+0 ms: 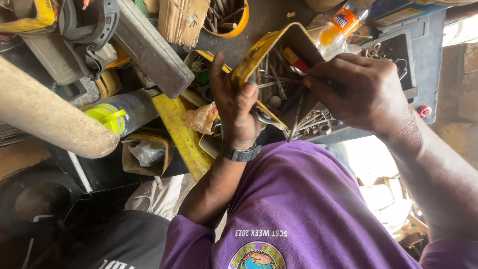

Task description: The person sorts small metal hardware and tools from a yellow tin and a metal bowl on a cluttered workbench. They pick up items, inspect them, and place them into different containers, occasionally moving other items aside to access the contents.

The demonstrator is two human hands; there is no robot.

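My left hand (234, 107), with a dark watch on the wrist, grips the bent rim of a yellow metal tin (271, 45) that is cut open and tilted toward me. The tin holds several nails, bolts and a red-and-yellow tool handle (295, 59). My right hand (361, 92) reaches into the tin from the right, fingers pinched on a few long thin nails (298, 113) that hang down below the tin's edge. My purple shirt fills the lower middle of the view.
A blue tool tray (423, 55) with hooks and screws lies at right, with an orange-labelled plastic bottle (338, 27) behind. A yellow bowl of nails (226, 17), a grey metal case (149, 47), a thick wooden pole (50, 117) and a green-capped bottle (122, 112) crowd the left.
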